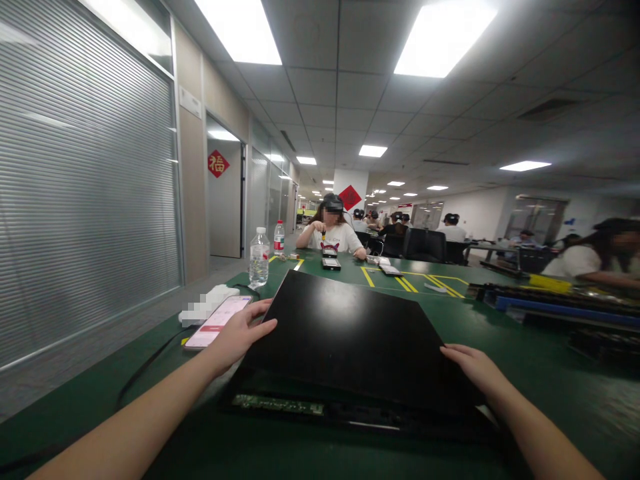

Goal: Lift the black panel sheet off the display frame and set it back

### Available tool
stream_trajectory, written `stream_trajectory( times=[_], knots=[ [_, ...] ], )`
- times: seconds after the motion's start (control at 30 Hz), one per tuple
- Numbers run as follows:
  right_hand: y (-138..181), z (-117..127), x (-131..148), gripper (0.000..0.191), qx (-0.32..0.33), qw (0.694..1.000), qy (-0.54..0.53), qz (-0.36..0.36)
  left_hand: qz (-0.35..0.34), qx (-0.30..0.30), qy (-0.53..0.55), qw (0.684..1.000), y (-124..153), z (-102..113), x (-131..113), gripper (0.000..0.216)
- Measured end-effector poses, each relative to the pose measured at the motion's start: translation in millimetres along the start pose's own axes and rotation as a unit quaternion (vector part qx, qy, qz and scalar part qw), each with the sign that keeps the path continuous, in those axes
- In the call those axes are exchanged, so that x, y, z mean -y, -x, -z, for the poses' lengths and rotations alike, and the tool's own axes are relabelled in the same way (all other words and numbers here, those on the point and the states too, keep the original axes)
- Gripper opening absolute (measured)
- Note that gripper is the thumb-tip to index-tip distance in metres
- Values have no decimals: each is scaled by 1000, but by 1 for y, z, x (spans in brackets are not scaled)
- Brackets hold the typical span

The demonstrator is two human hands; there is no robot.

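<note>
A glossy black flat display panel point(345, 333) spans the middle of the head view, its surface reflecting a ceiling light. Under its near edge shows a dark frame with a green circuit board strip point(277, 404). My left hand point(245, 330) grips the panel's left edge, thumb on top and fingers partly hidden behind the edge. On the opposite side my right hand point(473, 367) holds the right edge between thumb and fingers. Whether the panel is joined to the frame below, I cannot tell.
A lit phone point(217, 323) lies left of my left hand, near a cable. Two bottles, the nearer a clear water bottle point(259, 257), stand beyond it. Across the green table point(100, 393) sits a person at small devices. Stacked dark strips point(555, 303) lie at right, near another person.
</note>
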State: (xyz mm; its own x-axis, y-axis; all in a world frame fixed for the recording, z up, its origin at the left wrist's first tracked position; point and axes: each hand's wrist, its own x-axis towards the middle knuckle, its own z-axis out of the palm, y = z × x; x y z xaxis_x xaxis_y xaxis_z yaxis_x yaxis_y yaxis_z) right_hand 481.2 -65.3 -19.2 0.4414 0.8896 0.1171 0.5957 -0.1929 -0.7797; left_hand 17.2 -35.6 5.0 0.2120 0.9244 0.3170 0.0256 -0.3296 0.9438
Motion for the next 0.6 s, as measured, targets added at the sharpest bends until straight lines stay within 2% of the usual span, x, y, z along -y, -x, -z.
stream_trajectory(
  times=[0.17, 0.27, 0.33, 0.47, 0.6],
  knots=[
    [3, 4, 7, 30, 5, 985, -165, -58, 15, -27, 14, 999, -4, 6, 3, 53],
    [9, 7, 17, 41, 44, 947, -307, -84, 50, -45, 17, 998, -6, 11, 5, 52],
    [15, 9, 25, 48, 80, 924, -367, -68, 74, -53, 25, 996, -6, 13, 6, 50],
    [28, 14, 37, 45, 100, 929, -356, -16, 94, -49, 34, 994, -4, 11, 2, 48],
    [32, 17, 38, 42, 158, 931, -323, -64, 100, -42, 41, 993, -4, 10, 1, 39]
  ],
)
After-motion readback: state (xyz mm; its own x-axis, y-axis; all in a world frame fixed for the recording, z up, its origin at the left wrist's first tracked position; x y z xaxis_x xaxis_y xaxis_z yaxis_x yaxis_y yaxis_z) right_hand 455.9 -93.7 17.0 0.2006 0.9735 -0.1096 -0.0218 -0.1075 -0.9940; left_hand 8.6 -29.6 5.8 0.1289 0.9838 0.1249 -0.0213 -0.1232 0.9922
